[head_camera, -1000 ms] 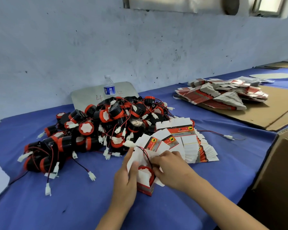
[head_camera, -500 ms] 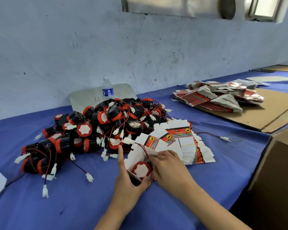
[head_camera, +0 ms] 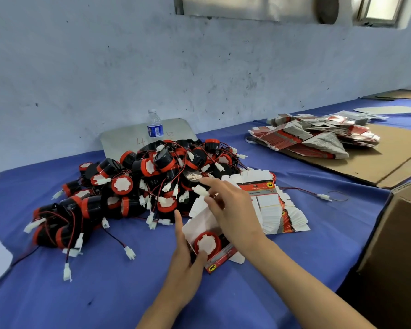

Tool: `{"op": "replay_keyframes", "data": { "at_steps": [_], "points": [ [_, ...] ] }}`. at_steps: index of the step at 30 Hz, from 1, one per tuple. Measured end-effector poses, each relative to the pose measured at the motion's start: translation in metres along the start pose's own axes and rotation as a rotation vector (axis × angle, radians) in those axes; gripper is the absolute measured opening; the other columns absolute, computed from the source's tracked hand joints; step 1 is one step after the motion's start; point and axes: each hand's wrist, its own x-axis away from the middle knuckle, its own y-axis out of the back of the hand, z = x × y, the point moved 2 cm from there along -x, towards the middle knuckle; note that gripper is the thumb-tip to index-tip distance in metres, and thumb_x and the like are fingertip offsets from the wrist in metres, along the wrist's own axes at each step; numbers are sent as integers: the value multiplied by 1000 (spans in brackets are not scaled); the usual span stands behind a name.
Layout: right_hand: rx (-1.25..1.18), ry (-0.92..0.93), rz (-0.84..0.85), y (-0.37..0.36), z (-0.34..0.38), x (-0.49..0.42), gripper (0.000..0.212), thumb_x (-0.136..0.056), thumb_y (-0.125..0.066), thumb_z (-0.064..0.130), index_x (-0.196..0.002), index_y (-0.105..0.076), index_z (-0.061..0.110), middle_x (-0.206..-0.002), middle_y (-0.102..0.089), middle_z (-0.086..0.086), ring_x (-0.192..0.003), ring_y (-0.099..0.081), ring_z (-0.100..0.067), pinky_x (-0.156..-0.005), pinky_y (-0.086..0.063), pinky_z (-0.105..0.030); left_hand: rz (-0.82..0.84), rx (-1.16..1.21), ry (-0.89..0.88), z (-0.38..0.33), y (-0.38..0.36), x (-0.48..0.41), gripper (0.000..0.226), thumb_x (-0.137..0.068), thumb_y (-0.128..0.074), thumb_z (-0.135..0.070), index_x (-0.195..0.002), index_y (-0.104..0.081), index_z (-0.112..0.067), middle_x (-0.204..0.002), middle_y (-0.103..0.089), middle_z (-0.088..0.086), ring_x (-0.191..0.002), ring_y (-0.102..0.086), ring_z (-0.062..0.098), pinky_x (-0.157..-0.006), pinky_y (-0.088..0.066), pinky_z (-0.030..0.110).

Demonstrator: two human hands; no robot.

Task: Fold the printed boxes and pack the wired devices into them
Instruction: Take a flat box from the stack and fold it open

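I see my left hand [head_camera: 184, 262] cupped round the near side of a printed box [head_camera: 220, 256], its fingers curled against the box wall and its thumb [head_camera: 178, 220] standing straight up, free of the white flap [head_camera: 201, 220]. Between those fingers and my right wrist sits a wired device [head_camera: 207, 243], its red cap and white centre facing up out of the box mouth, touching the left fingertips. My right hand [head_camera: 228, 207] reaches over the box, and its index finger and thumb pinch a white connector plug [head_camera: 201, 190] just past the flap; the other fingers are loosely bent and hold nothing I can make out. Beyond the right fingertips lies the heap of black-and-red wired devices [head_camera: 138, 184] with tangled red and black leads. Just right of the knuckles is a fanned stack of flat box blanks [head_camera: 273, 210]. A water bottle [head_camera: 155, 127] stands behind the heap, and a second pile of box blanks [head_camera: 313, 138] lies well apart on brown cardboard [head_camera: 389, 160]. Everything rests on a blue cloth [head_camera: 105, 293].
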Motion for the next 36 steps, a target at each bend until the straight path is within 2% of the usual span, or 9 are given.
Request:
{"op": "replay_keyframes", "data": {
  "at_steps": [5, 9, 14, 17, 22, 25, 27, 31, 36],
  "points": [
    [-114, 61, -197, 10, -8, 19, 68, -90, -60, 2, -136, -39, 46, -78, -55, 4, -67, -56, -13, -65, -50, -27, -58, -73, 5, -3, 0, -2, 81, -82, -47, -70, -133, 15, -71, -118, -37, -59, -109, -48, -24, -80, -42, 1],
    [-211, 5, -287, 18, -19, 36, 37, -93, -56, 12, -110, -53, 44, -70, -61, 7, -64, -63, -10, -63, -52, -23, -20, -69, 1, -6, 2, -1, 90, -73, -53, -79, -136, 12, -69, -122, -35, -58, -113, -43, -25, -85, -40, 1],
    [-399, -123, -208, 20, -21, 51, 25, -96, -56, 11, -98, -63, 34, -75, -65, 10, -69, -65, -14, -63, -50, -21, 134, -111, 22, -4, -1, 2, 123, -67, -80, -47, -136, 20, -65, -126, -39, -50, -117, -48, -16, -85, -43, 5],
    [-396, -158, -98, 14, -24, 61, 30, -94, -57, 4, -95, -61, 34, -79, -68, 11, -73, -64, -8, -64, -49, -17, 113, -167, 6, -6, -2, 3, 118, -68, -75, -53, -134, 23, -66, -122, -41, -53, -113, -51, -16, -85, -45, 6],
    [207, 89, -159, 7, -33, 81, 16, -92, -56, 18, -98, -70, 14, -85, -64, 16, -77, -51, -14, -65, -44, -18, 76, -180, 20, -9, -1, 5, 113, -66, -70, -64, -134, 19, -68, -120, -35, -59, -113, -45, -22, -83, -41, 1],
    [472, 182, -203, 7, -40, 86, 26, -82, -60, 11, -105, -71, 8, -80, -69, 3, -75, -43, -20, -55, -47, -31, 76, -213, 14, -8, -2, 5, 112, -69, -72, -57, -134, 19, -68, -136, -43, -36, -122, -51, -4, -98, -48, 26],
    [574, 204, -150, 7, -38, 84, 35, -75, -66, 7, -109, -70, 11, -79, -69, 3, -72, -44, -21, -54, -48, -31, 84, -264, 7, -8, -3, 5, 112, -72, -73, -53, -134, 20, -68, -146, -42, -19, -125, -52, 7, -101, -48, 39],
    [704, 117, 21, 1, -28, 71, 66, -37, -94, 7, -100, -75, 14, -80, -74, 0, -55, -59, -21, -51, -49, -27, 73, -313, -24, -10, -4, 6, 112, -75, -74, -52, -136, 20, -66, -152, -35, -19, -129, -48, 5, -101, -48, 37],
    [652, 22, -50, -6, -18, 55, 48, -41, -96, 13, -68, -57, 14, -39, -50, 1, -32, -48, -18, -41, -41, -28, 53, -342, -44, -9, -5, 6, 113, -77, -74, -50, -136, 21, -65, -152, -34, -18, -129, -49, 8, -101, -49, 42]
  ]
}}
